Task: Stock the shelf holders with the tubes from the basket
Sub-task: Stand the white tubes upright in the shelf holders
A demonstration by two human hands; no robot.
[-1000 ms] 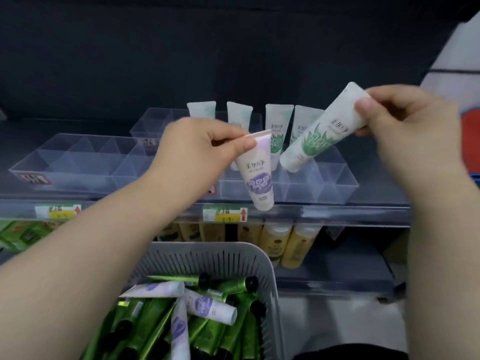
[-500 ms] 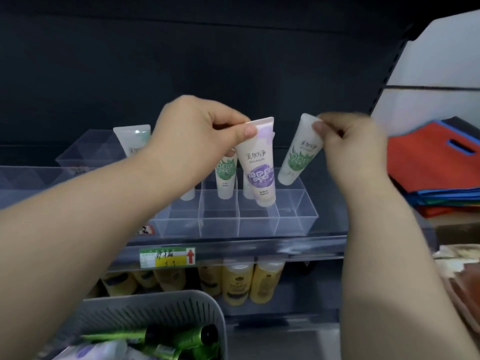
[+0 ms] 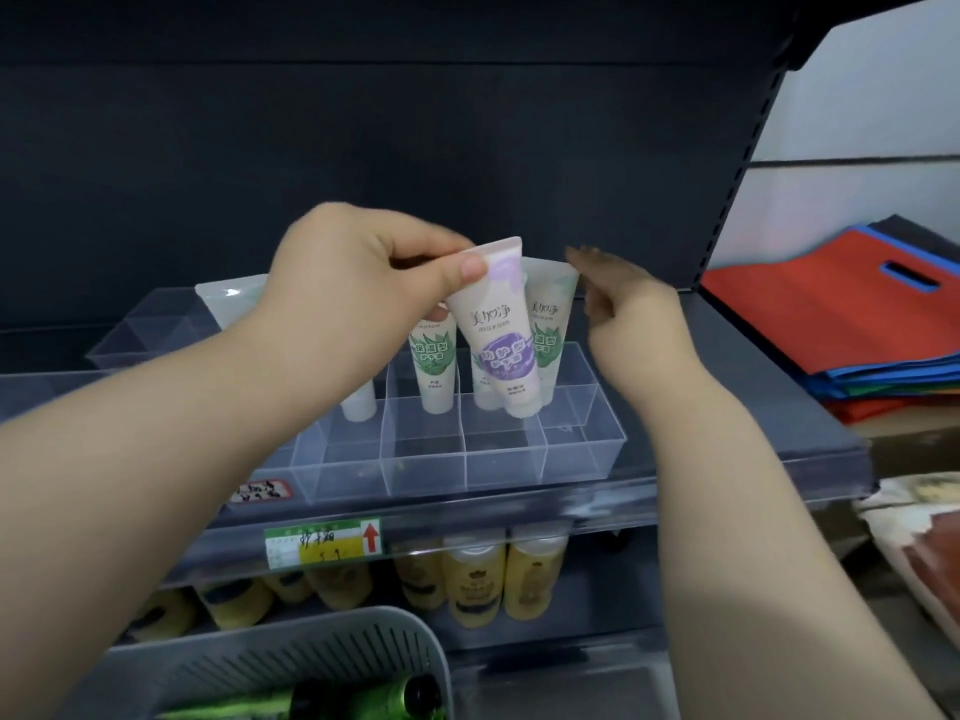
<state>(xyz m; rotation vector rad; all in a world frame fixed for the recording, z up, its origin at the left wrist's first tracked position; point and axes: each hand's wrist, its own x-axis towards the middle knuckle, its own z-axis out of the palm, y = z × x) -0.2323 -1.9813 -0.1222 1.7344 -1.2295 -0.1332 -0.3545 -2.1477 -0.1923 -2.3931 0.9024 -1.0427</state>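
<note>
My left hand (image 3: 363,267) pinches the crimped top of a white tube with a purple label (image 3: 498,335), which hangs cap down over the clear shelf holder (image 3: 519,459). Behind it a green-label tube (image 3: 548,330) stands in a rear right compartment. My right hand (image 3: 628,314) is just right of that tube, fingers relaxed and holding nothing. Other green-label tubes (image 3: 434,366) stand in the holder's back row. The grey basket (image 3: 311,662) sits bottom left with green tubes (image 3: 291,701) inside.
A second clear holder (image 3: 145,330) stands further left on the shelf. A green and yellow price tag (image 3: 322,543) hangs on the shelf edge. Yellow bottles (image 3: 472,584) fill the shelf below. Folded red and blue bags (image 3: 852,314) lie at right.
My right hand let go of the green-label tube, which now stands in the holder, and drew back to the right. My left hand keeps the purple-label tube, a little lower over the compartments.
</note>
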